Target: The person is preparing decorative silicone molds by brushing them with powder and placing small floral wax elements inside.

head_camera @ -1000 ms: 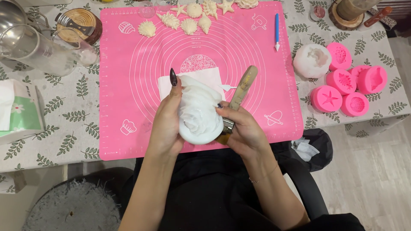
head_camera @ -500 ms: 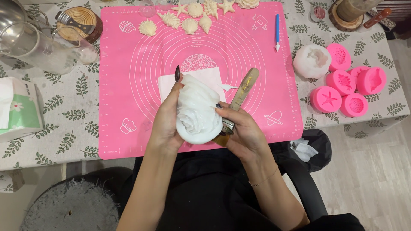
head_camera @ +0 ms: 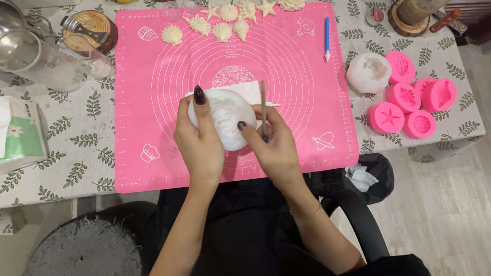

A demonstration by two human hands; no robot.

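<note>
Cupping a white mould [head_camera: 228,122], left hand [head_camera: 200,140] grips it; right hand [head_camera: 273,145] pinches a thin tool [head_camera: 263,105]

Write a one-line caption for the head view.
Left hand cups a white mould while right hand holds a thin tool over the pink mat.

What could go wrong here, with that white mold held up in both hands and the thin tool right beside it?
The left hand and right hand hold the white mold above the pink mat; a slip might drop it. The thin tool sits close to the mold's soft face and could mark it. The finished shell pieces lie loose at the mat's far edge, where a reaching arm might knock them.
</note>
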